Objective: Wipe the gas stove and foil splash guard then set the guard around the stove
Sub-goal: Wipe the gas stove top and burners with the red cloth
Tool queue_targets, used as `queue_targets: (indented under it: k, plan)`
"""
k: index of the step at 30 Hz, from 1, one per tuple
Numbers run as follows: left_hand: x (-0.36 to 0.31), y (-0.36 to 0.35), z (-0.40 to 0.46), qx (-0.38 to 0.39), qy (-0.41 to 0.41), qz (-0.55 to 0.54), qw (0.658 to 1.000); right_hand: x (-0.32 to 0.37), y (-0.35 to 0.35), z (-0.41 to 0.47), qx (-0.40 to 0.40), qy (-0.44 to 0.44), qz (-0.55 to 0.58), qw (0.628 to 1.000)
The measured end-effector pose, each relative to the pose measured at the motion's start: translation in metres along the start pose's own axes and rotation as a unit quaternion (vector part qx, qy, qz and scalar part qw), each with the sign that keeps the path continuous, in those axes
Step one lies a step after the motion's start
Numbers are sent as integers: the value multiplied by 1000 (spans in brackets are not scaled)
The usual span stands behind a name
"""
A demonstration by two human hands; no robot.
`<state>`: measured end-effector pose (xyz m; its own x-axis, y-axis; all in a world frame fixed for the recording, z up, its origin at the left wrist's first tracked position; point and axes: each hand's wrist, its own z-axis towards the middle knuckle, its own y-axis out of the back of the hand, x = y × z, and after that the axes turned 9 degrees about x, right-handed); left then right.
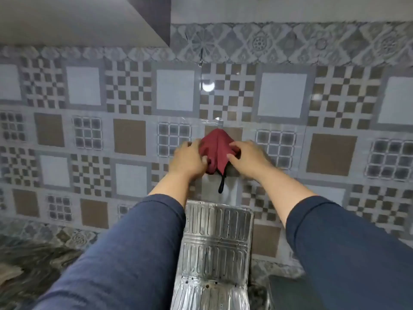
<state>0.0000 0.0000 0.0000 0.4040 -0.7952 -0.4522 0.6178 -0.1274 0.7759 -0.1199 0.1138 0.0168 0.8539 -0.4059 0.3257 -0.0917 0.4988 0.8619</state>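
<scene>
A dark red cloth [216,148] with a black loop hanging from it hangs against the patterned wall tiles, just under a clear hook. My left hand [187,158] grips its left side and my right hand [248,156] grips its right side. Below my forearms a folded silver foil splash guard [215,247] stands leaning against the wall, ribbed and speckled with dark spots. Only a dark corner of the gas stove [288,291] shows at the bottom right.
Patterned grey and brown wall tiles [330,153] fill the view. A dark marbled counter [33,265] lies at the bottom left. A grey overhang [89,19] juts out at the top left.
</scene>
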Motion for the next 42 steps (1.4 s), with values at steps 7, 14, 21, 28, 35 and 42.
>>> queue_targets:
  k: [7,14,21,28,35,42]
  plan:
    - [13,-27,44,38,4,-134,990,12,-34,43,-87,35,66,993]
    - [-2,-19,43,-56,-22,-158,986,16,-18,41,-167,50,66,982]
    - [-57,-1,-30,-59,-87,-188,976,14,34,-41,-159,46,90,982]
    - [-116,-29,-154,29,-96,-216,971,-27,44,-185,-114,-25,108,987]
    - [-143,-70,-276,125,-53,-240,961,-69,28,-315,-25,-63,178,982]
    - [-161,-99,-369,189,28,-207,959,-93,12,-413,102,-102,237,961]
